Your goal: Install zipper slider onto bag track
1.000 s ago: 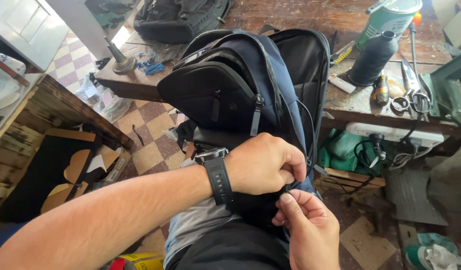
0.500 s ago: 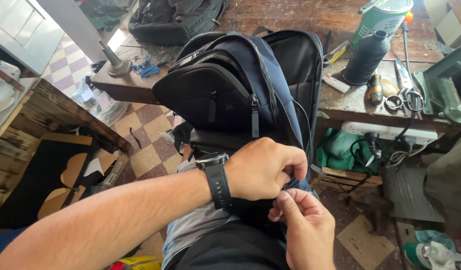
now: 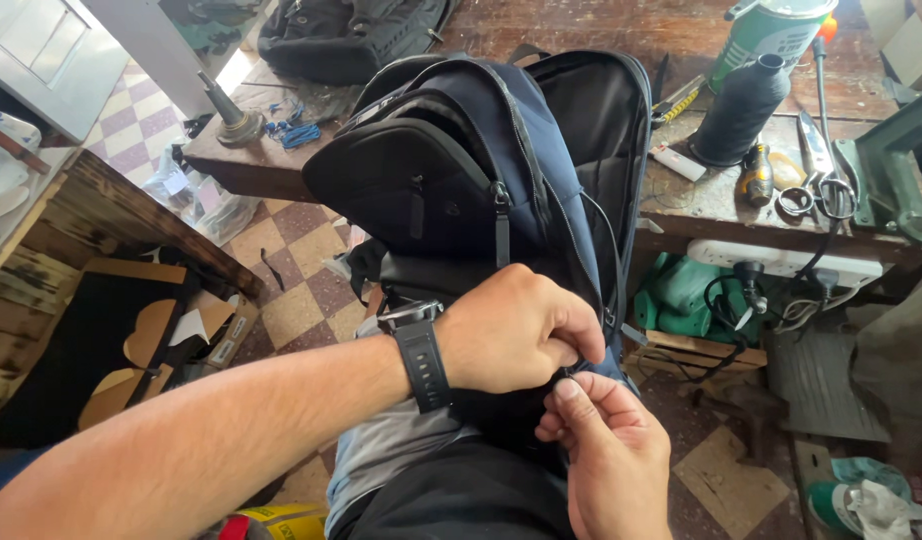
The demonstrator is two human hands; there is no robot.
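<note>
A dark navy backpack [image 3: 481,190] stands on my lap with its main compartment unzipped and its black lining showing. My left hand [image 3: 516,330], with a black watch on the wrist, is closed in a fist on the lower edge of the backpack near the zipper. My right hand [image 3: 611,450] comes up from below, its thumb and fingers pinched on the same spot at the zipper end. The small part between the fingers is hidden.
A worn wooden workbench [image 3: 681,200] behind the backpack carries a large black thread spool [image 3: 739,110], a green can [image 3: 771,35], scissors [image 3: 816,190], a screwdriver and a white power strip [image 3: 781,262]. Another black bag [image 3: 351,35] lies at the back. Checkered floor at left.
The backpack has tilted slightly in the view. Both hands stay pinched at the lower zipper; my right fingers have shifted a little.
</note>
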